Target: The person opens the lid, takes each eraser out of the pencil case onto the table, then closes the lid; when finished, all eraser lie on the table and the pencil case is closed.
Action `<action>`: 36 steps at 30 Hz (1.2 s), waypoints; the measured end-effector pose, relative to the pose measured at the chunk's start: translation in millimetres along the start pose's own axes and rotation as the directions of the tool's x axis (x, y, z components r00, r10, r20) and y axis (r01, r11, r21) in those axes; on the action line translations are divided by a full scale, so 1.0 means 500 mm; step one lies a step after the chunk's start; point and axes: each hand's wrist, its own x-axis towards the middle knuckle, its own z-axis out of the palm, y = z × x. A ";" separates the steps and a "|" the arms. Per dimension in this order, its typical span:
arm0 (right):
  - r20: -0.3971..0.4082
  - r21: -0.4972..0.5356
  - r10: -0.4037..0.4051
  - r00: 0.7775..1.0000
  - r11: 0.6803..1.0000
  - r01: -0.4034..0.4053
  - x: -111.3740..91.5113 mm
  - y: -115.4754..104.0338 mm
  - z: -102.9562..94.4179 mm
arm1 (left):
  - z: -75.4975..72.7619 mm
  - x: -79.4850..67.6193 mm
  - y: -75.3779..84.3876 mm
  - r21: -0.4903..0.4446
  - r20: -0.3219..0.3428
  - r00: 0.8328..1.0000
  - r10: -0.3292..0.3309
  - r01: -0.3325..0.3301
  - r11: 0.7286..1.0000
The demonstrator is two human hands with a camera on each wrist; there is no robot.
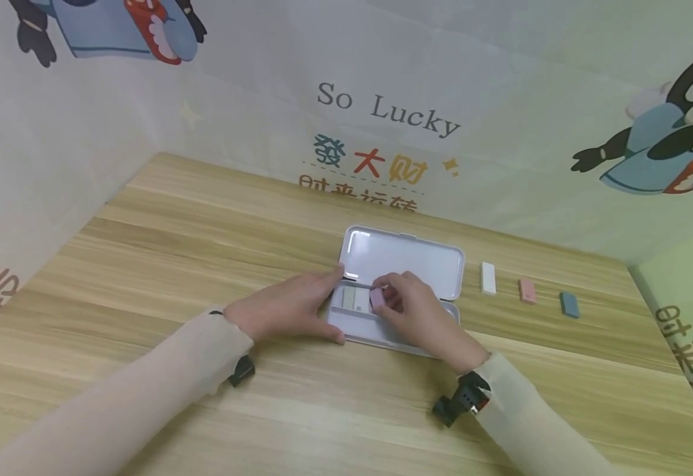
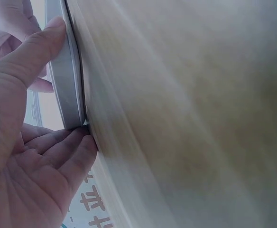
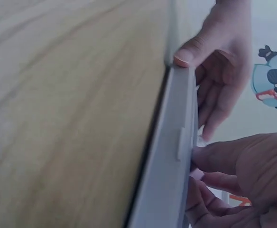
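Observation:
An open pencil case point(image 1: 403, 254), white inside, lies on the table with its lid tilted back. My left hand point(image 1: 289, 305) holds the case's left end, thumb at the front edge and fingers around the back corner. In the left wrist view, the left thumb point(image 2: 39, 47) touches the case's side wall point(image 2: 66, 90). Over the case, my right hand point(image 1: 420, 311) pinches a small purple eraser point(image 1: 377, 299) between thumb and fingers. Left of it, pale eraser-like blocks point(image 1: 355, 299) lie side by side in the rear compartment. The right wrist view shows the right fingers point(image 3: 219, 156) above the rim.
On the wooden table point(image 1: 203, 238), right of the case, lie a white block point(image 1: 488, 278), a pink block point(image 1: 527, 291) and a blue block point(image 1: 569, 305), spaced apart in a row. A printed cloth point(image 1: 251, 112) hangs behind the table and along its sides.

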 end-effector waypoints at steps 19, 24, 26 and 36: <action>0.109 0.094 -0.061 0.992 0.994 0.051 -0.010 0.019 -0.018 | -0.005 -0.005 0.005 -0.003 0.007 1.000 -0.009 0.009 1.000; 0.068 0.101 -0.074 0.995 0.993 0.067 -0.015 0.027 -0.014 | -0.004 -0.004 0.006 -0.014 0.004 1.000 -0.007 0.007 1.000; 0.050 0.108 -0.079 0.996 0.991 0.074 -0.017 0.029 -0.013 | -0.004 -0.004 0.006 -0.022 0.000 1.000 -0.004 0.004 1.000; -0.047 0.180 -0.060 0.997 0.981 0.068 -0.028 0.032 -0.015 | 0.000 -0.004 0.005 -0.026 0.004 1.000 -0.022 0.022 0.999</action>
